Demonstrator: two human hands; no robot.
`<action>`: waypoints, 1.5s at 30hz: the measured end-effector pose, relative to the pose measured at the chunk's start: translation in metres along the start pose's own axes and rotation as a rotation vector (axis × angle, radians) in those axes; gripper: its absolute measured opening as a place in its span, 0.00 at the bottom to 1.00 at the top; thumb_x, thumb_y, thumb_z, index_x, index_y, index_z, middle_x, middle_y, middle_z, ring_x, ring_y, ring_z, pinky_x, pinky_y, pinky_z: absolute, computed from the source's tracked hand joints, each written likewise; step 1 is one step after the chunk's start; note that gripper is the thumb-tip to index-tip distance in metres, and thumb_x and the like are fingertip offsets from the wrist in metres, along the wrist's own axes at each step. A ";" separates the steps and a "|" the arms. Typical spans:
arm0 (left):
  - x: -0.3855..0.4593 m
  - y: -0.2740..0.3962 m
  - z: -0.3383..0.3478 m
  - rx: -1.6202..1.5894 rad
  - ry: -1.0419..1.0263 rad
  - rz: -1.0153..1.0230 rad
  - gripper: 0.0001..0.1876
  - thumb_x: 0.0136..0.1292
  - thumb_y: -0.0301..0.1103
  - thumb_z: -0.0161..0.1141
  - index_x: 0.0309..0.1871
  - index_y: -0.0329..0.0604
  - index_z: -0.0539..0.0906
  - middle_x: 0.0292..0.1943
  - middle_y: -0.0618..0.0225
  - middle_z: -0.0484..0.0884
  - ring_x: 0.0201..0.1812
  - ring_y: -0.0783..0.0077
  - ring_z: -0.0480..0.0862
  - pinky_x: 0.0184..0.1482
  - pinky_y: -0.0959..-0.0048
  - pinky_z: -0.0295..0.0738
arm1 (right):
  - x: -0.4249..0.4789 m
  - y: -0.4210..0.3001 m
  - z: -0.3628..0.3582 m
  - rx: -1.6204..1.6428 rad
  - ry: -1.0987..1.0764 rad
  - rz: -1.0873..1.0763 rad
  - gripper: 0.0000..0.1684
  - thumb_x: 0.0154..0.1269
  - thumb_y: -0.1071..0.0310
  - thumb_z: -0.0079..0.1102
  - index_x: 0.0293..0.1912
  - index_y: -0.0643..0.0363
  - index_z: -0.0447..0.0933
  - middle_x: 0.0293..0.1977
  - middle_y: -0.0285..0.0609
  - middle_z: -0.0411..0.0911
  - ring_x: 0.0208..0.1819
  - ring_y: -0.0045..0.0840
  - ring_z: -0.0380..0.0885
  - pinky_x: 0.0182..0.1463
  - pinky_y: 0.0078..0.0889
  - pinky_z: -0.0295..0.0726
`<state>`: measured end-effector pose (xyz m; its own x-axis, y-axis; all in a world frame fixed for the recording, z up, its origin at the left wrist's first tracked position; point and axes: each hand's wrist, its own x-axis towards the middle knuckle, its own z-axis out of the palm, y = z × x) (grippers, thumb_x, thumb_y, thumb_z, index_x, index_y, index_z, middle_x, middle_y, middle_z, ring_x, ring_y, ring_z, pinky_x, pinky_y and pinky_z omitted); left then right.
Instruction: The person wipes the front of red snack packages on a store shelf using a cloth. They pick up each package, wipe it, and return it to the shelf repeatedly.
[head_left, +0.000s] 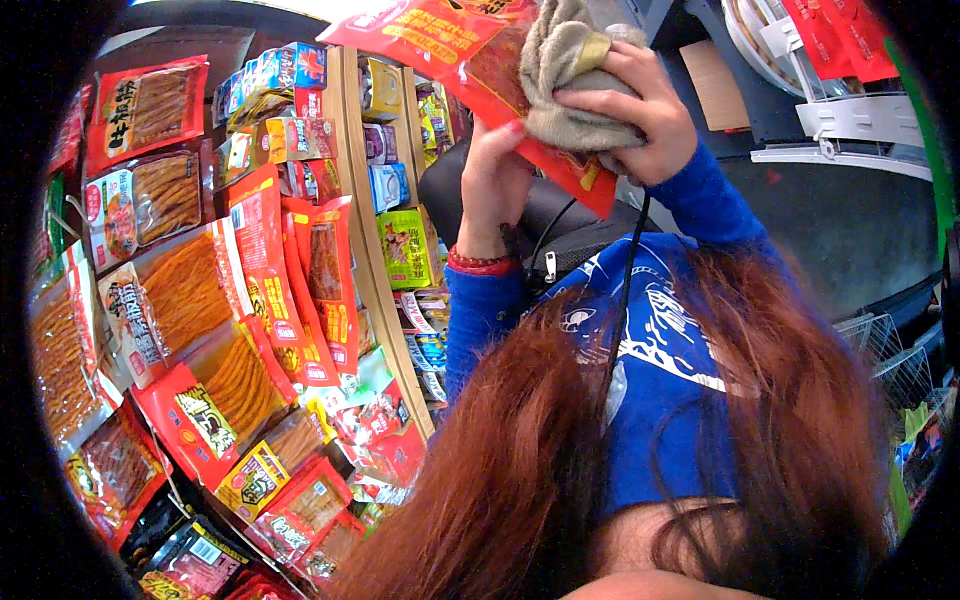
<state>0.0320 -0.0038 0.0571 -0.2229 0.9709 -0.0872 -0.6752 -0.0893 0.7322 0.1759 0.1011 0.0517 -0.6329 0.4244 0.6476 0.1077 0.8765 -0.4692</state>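
A red plastic snack packet (480, 64) with a clear window is raised in front of me at the top of the view. My left hand (491, 184) grips its lower edge, the thumb lying on the packet. A bunched grey-beige cloth (559, 97) with a yellow patch is in my right hand (649, 109), whose fingers spread over it. The cloth lies against the packet's face and covers part of it. The packet's far end runs out of the top of the view.
To the left, snack packets (187, 300) hang in rows on metal hooks. Wooden shelf uprights (367, 225) divide them from smaller packets (405, 247). At right are a white metal bracket (855, 124), hanging red packets (844, 37) and wire baskets (892, 352). Long hair (480, 480) covers the lower middle.
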 end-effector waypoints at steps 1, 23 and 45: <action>0.001 0.002 0.003 -0.038 -0.010 -0.053 0.28 0.60 0.38 0.45 0.62 0.39 0.53 0.59 0.58 0.61 0.59 0.63 0.63 0.60 0.64 0.56 | 0.000 0.000 -0.002 -0.021 -0.017 -0.022 0.26 0.34 0.69 0.59 0.41 0.40 0.78 0.45 0.40 0.70 0.52 0.40 0.64 0.54 0.40 0.64; 0.011 -0.011 0.001 0.445 0.119 0.068 0.17 0.55 0.27 0.55 0.50 0.36 0.70 0.45 0.64 0.74 0.45 0.71 0.74 0.47 0.74 0.69 | 0.038 -0.006 -0.028 0.132 0.225 0.304 0.19 0.52 0.68 0.51 0.47 0.55 0.73 0.48 0.49 0.69 0.48 0.38 0.68 0.53 0.31 0.66; 0.004 -0.005 0.006 0.401 0.042 -0.065 0.23 0.50 0.24 0.56 0.52 0.34 0.67 0.48 0.63 0.72 0.48 0.69 0.73 0.51 0.71 0.67 | 0.030 -0.024 -0.002 0.033 0.005 -0.070 0.30 0.34 0.74 0.59 0.45 0.48 0.75 0.46 0.43 0.70 0.51 0.38 0.65 0.54 0.39 0.63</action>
<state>0.0388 0.0014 0.0574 -0.2230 0.9610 -0.1634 -0.3626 0.0738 0.9290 0.1561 0.0932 0.0834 -0.6341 0.3637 0.6824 0.0381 0.8961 -0.4422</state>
